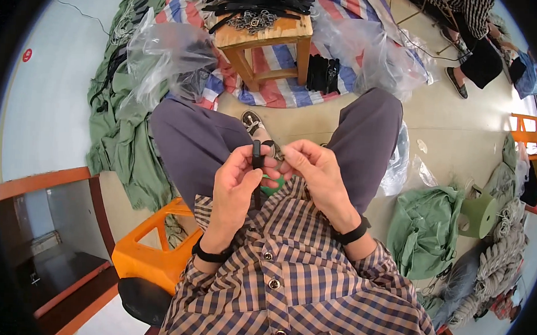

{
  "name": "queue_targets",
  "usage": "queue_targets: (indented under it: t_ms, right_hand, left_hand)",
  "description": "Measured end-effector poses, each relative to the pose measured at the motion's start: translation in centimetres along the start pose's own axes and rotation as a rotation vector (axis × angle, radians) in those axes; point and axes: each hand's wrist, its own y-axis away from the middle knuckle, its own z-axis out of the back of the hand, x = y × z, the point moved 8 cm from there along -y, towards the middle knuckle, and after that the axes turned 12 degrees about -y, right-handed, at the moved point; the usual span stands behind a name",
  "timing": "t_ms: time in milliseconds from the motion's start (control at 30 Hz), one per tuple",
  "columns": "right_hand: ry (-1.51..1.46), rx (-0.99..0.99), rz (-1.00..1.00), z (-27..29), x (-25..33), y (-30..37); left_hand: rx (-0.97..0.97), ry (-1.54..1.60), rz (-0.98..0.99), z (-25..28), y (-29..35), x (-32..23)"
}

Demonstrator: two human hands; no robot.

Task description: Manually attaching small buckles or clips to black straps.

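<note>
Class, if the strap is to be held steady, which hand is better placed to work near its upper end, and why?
Probably the right hand. The left hand holds the black strap, while the right's fingertips are close by. What they pinch, if anything, is unclear.

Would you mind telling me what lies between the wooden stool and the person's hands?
In the head view, part of the striped sheet, pale floor and a dark shoe lie between the wooden stool and the left hand and right hand.
</note>
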Motion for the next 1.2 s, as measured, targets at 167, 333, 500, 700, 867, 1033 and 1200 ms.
queue_targets:
  t_ms: [167, 333, 500, 700, 867, 1033, 1200]
  right_hand:
    - [0.066, -0.063, 0.036, 0.7, 1.1, 0.3]
    - [0.129, -0.055, 0.088, 0.8, 1.8, 0.5]
    - [0.104, -0.032, 0.094, 1.1, 1.8, 0.3]
    - [0.051, 0.04, 0.021, 0.8, 1.0, 0.0]
    - [0.049, 0.043, -0.075, 0.3, 0.3, 0.1]
    - [-0.094, 0.047, -0.182, 0.7, -1.8, 0.1]
    - [-0.263, 0.048, -0.326, -0.5, -4.2, 0.9]
  left_hand:
    - [0.056, -0.004, 0.039, 0.2, 0.7, 0.0]
    - [0.128, -0.156, 0.026, 0.1, 0.8, 0.8]
    - [0.191, -0.185, 0.046, -0.1, 0.8, 1.1]
    - [0.207, -0.2, 0.062, -0.2, 0.7, 1.4]
    - [0.234, -0.214, 0.077, -0.1, 0.7, 1.6]
    - [0.185, -0.147, 0.067, -0.1, 0.6, 1.0]
    - [0.133, -0.212, -0.001, 0.0, 0.5, 0.5]
